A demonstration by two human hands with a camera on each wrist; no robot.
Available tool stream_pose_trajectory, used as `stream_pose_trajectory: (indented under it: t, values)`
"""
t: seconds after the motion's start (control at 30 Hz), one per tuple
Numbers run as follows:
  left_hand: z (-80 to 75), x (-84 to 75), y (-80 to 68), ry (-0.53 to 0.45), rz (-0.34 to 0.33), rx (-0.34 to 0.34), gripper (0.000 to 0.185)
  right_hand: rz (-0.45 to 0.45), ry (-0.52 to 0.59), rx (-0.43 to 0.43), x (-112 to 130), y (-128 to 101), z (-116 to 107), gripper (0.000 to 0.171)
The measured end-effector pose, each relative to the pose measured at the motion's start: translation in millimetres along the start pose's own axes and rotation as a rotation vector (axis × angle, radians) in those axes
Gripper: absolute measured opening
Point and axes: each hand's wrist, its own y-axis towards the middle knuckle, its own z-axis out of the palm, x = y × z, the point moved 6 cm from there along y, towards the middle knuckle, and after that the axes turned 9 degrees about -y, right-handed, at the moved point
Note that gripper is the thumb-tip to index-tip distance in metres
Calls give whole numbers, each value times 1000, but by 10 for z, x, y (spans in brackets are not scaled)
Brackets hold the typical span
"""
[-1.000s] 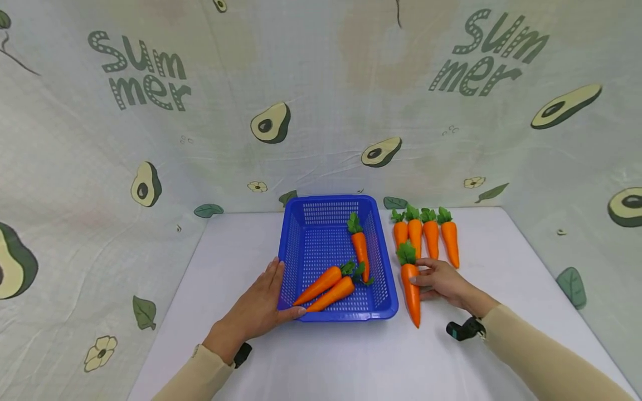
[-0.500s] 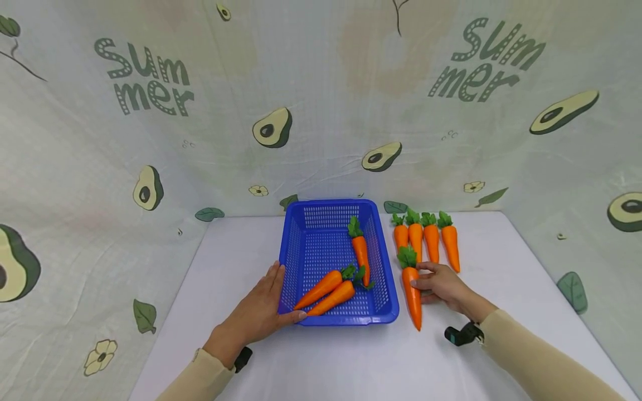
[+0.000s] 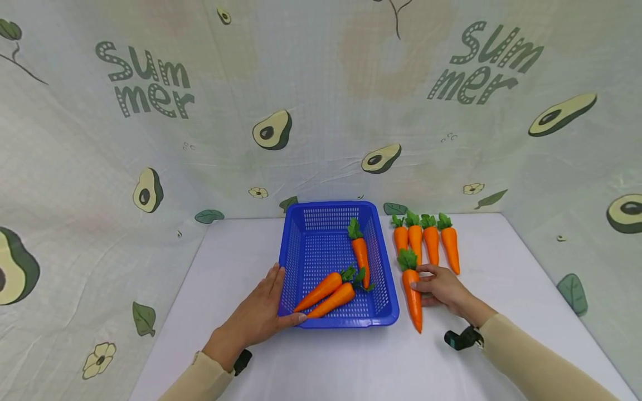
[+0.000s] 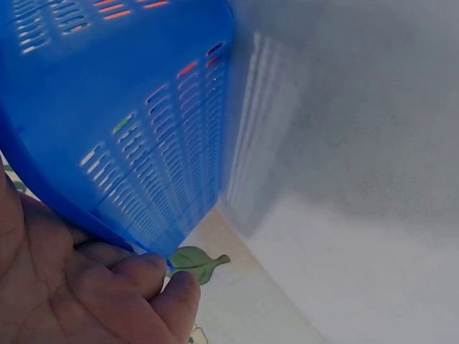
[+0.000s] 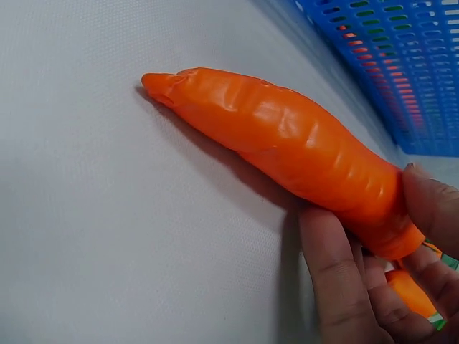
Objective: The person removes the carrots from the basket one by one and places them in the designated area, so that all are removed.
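Carrot is lying on the table beside the basket, the right hand pinching its top; the left hand is holding the basket's near corner. Left wrist: fingers are curling under the rim. Right wrist: thumb and fingers are clamping the carrot.

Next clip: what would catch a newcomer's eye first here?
The bright blue basket at the table's centre, with three carrots inside. The left hand grips its near left corner. Just right of it, the right hand pinches a lone carrot lying on the table, with a row of four carrots behind.
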Motion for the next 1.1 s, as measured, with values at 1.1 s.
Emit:
stream_pose_trajectory:
  t: [1.1]
  values:
    - [6,-4,-13,-9,-19,12,126,-61,-187,-161,32,-85,-121,68]
